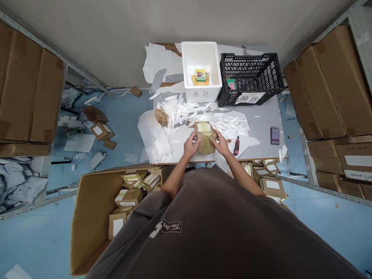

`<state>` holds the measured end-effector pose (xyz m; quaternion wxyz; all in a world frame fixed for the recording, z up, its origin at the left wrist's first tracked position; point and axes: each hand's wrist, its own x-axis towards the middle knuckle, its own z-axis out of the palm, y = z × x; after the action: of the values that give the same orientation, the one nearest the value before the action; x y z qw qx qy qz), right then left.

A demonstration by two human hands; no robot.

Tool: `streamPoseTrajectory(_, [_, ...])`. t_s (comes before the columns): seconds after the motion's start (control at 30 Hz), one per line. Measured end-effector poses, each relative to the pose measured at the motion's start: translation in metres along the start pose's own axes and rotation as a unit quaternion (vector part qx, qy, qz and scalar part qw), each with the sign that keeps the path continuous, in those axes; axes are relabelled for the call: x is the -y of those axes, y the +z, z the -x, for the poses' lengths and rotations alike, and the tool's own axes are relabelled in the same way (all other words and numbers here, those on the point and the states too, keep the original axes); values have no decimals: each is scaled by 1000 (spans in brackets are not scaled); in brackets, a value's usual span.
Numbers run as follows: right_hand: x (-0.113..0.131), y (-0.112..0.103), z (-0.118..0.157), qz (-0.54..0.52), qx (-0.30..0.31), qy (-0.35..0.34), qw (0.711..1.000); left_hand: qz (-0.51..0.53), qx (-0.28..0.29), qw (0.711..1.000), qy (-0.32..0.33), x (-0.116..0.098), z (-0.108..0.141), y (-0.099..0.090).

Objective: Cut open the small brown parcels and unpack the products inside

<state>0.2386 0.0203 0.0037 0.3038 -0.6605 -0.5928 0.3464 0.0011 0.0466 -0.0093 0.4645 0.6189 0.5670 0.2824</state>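
Both my hands hold a small taped cardboard box (207, 144) over the table's front edge. My left hand (191, 146) grips its left side, and my right hand (221, 145) grips its right side. A white label and yellowish tape show on the box. Just right of my right hand lies a red and black utility knife (236, 146). Torn white paper strips (177, 112) are heaped behind the box, with a crumpled brown paper wad (161, 116) at their left.
At the table's back stand a white foam box (200, 95) with small packets inside and a black plastic crate (250, 68). A phone (274, 135) lies at the right. A large open carton (93, 217) of small parcels stands left of me; more parcels (272, 186) sit at right.
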Motion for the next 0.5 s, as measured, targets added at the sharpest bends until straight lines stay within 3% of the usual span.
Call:
streamPoseTrajectory(0.2, [2, 18, -41, -48, -64, 117, 990, 31, 19, 994, -104, -2, -27, 14])
streamPoseTrajectory(0.3, [-5, 23, -41, -74, -101, 93, 988, 43, -8, 998, -51, 6, -27, 24])
streamPoseTrajectory(0.4, [-17, 18, -26, -95, -39, 24, 994, 29, 30, 998, 49, 16, -20, 26])
streamPoseTrajectory(0.5, [-26, 14, -6, -86, 62, -20, 994, 17, 102, 991, 89, 20, -15, 22])
